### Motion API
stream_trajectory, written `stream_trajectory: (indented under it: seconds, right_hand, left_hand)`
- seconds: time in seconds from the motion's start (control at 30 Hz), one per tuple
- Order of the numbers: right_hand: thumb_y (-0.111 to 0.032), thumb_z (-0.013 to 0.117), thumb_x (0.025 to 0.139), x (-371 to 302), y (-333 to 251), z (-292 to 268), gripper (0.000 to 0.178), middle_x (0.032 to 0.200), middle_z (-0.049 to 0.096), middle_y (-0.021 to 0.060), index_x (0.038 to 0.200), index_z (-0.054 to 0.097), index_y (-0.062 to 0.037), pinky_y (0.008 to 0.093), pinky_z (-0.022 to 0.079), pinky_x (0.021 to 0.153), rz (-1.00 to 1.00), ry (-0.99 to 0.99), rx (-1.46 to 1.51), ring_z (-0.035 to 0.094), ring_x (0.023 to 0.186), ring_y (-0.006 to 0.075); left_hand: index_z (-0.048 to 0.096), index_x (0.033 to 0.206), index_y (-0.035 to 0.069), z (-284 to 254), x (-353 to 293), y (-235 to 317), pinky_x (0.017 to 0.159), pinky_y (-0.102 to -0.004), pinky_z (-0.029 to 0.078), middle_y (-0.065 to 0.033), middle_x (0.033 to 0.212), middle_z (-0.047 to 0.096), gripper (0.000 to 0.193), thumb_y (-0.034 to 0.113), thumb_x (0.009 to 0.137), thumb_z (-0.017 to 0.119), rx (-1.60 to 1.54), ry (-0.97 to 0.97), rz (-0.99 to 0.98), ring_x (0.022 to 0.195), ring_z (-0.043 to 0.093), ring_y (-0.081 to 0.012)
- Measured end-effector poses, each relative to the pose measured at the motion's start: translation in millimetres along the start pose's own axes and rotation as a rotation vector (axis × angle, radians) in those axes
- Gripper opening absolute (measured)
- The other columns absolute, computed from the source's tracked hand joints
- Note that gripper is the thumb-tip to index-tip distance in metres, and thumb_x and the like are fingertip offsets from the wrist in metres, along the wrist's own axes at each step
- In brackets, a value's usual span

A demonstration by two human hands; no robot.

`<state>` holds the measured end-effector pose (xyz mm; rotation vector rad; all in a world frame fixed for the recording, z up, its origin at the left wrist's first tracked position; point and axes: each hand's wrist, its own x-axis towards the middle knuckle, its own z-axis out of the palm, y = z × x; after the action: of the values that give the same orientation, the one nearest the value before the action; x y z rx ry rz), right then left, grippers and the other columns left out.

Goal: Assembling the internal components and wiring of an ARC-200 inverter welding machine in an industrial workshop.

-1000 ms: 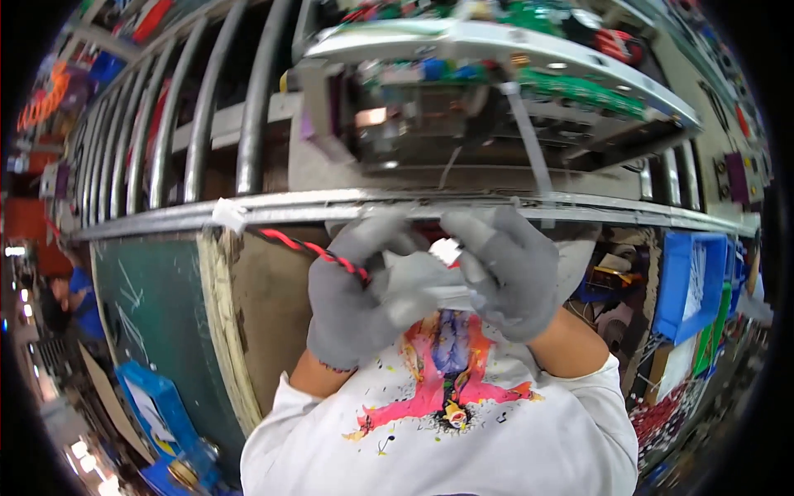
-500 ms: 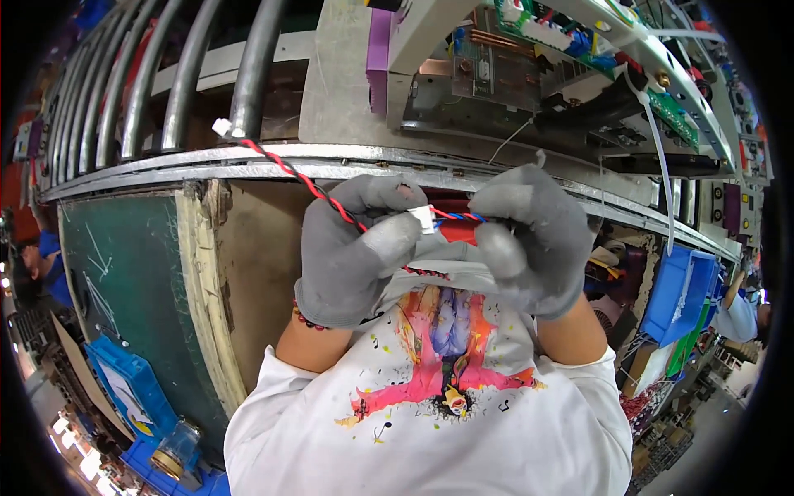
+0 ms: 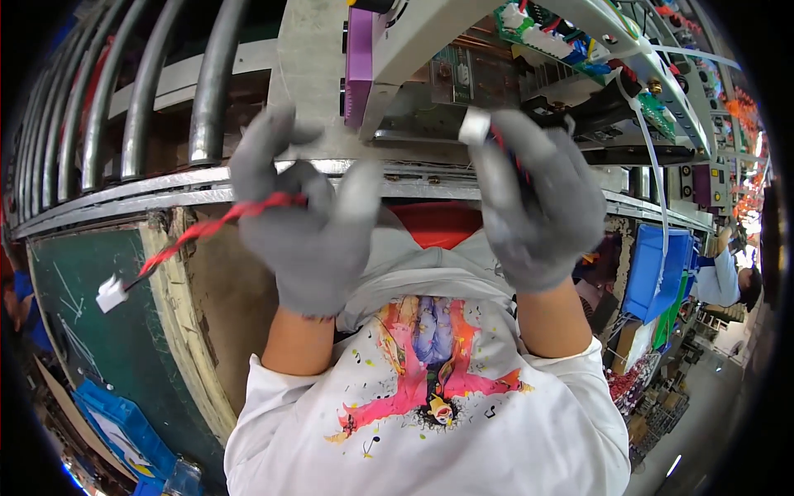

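My left hand (image 3: 306, 219), in a grey glove and blurred by motion, holds a red-and-black twisted wire (image 3: 219, 221) in its curled lower fingers, with the thumb and index finger apart. The wire's loose end hangs out to the left with a small white plug (image 3: 112, 293), over the green board. My right hand (image 3: 542, 202), gloved alike, grips a thin dark and red wire lead (image 3: 511, 151) whose white connector (image 3: 475, 126) sticks up past the fingertips. A gap separates the two hands, above my lap.
A metal frame (image 3: 438, 54) carrying green circuit boards (image 3: 554, 37) and a purple part (image 3: 359, 70) stands ahead on the line. Steel rollers (image 3: 217, 83) run at the far left. Blue bins (image 3: 657, 273) sit at the right and a blue tray (image 3: 124, 430) at lower left.
My hands have drawn apart. The white connector that was between them is now at my right fingertips, and the red-and-black wire with its plug has swung down to the left with my left hand.
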<state>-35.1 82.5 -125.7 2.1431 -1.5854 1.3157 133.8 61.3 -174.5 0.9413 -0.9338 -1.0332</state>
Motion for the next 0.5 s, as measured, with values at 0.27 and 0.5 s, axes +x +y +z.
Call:
stream_trajectory:
  seconds: [0.27, 0.5]
  right_hand:
    - [-0.021, 0.068, 0.081, 8, -9, 15, 0.012, 0.065, 0.058, 0.0092, 0.091, 0.067, -0.0133, 0.0372, 0.047, 0.051, 0.167, -0.076, -0.533, 0.059, 0.058, 0.0275]
    - [-0.021, 0.066, 0.082, 22, -6, 22, 0.011, 0.072, 0.064, 0.0137, 0.09, 0.069, -0.0138, 0.0392, 0.049, 0.055, 0.135, -0.145, -0.687, 0.064, 0.064, 0.032]
  left_hand:
    - [0.063, 0.116, 0.01, 19, 38, -39, 0.063, -0.0336, 0.053, -0.0144, 0.087, 0.064, 0.053, 0.01, 0.064, 0.074, 0.591, -0.129, 0.357, 0.072, 0.066, -0.0253]
    - [0.066, 0.093, 0.001, 24, 38, -36, 0.067, -0.0289, 0.052, -0.01, 0.083, 0.065, 0.033, 0.011, 0.063, 0.077, 0.554, -0.088, 0.463, 0.07, 0.064, -0.0182]
